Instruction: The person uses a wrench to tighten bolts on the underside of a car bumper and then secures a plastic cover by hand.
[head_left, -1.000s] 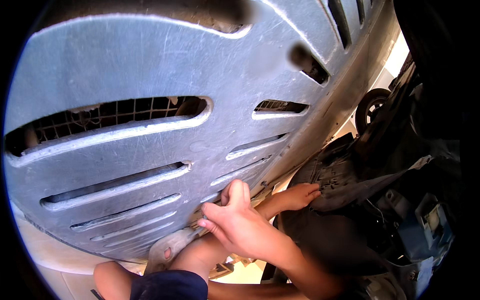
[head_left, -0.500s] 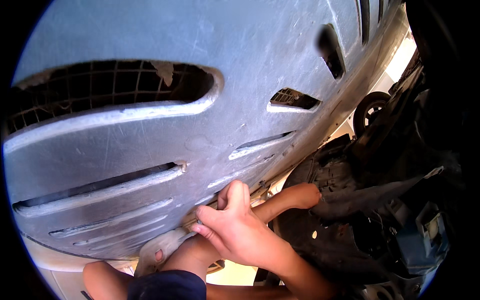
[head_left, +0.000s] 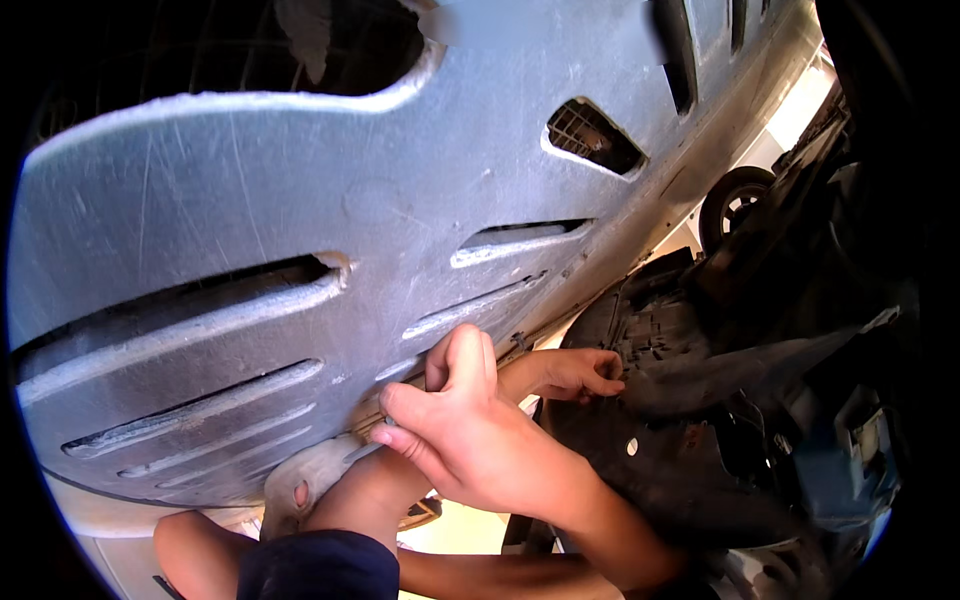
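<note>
A large scratched grey-blue panel (head_left: 400,190) with slots and mesh-backed openings, like a car's bumper, fills the upper left. In front of its lower edge is my right hand (head_left: 465,430), its thumb and fingers closed around a thin greyish piece that I cannot make out fully. My left arm (head_left: 370,490) passes behind the right hand. Farther back, my left hand (head_left: 580,372) is at the edge of a dark, dirty underbody cover (head_left: 700,385). Its thumb and forefinger come together in a pinch; what lies between them, if anything, is too small to tell.
At the right, dark vehicle parts and a blue-grey part (head_left: 845,480) hang close to my arms. A wheel (head_left: 735,208) stands in the background. Below the panel a pale bracket-like piece (head_left: 312,478) with a hole lies beside my left forearm.
The view has shifted, so the panel sits higher and its big opening is partly cut off. My left hand has turned from a fist-like shape to a visible pinch. The right hand keeps its grip.
</note>
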